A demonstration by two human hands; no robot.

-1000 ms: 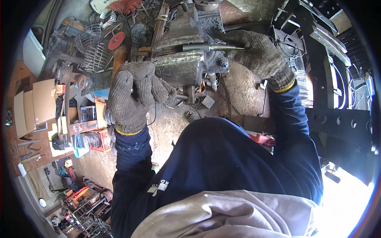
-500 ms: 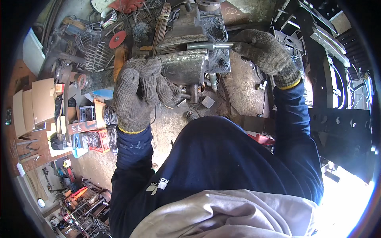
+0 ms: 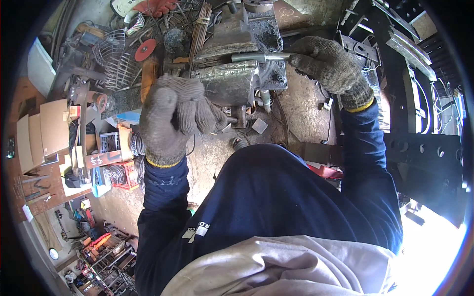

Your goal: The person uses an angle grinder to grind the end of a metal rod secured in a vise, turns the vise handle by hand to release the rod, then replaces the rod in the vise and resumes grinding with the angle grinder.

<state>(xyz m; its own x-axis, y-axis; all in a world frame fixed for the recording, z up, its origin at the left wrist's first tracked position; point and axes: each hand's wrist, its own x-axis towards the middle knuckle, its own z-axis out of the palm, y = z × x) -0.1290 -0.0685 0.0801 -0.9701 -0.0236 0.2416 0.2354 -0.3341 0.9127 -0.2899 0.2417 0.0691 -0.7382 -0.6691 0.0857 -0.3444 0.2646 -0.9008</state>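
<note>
Head view, looking down over a workbench, everything placed from the heavy bench vise (image 3: 232,74) at top centre.

Clamped between the vise jaws: a short metal tube (image 3: 259,57), lying level and sticking out to the right of the vise, likely pinned there to stay put while worked on.

At the free end of that tube, just right of the vise: right hand (image 3: 328,66) in a grey knit glove, fingers curled closed round the tube end, apparently steadying or aligning it.

In front of the vise, toward its lower left: left hand (image 3: 173,121), also gloved, bunched into a loose fist beside the vise's screw end; possibly gripping the handle bar there, but glove and angle hide it, so hard to tell what, if anything, sits inside.

Left of the vise: a wire basket (image 3: 116,59), a red grinding disc (image 3: 146,49), and further out some cardboard boxes (image 3: 42,128).

Behind the vise, a bundle of thin rods (image 3: 198,34) leaning upright.

Right of the vise, well apart: a dark steel frame (image 3: 419,148).

Below the vise: navy sleeves and torso filling the lower picture.
</note>
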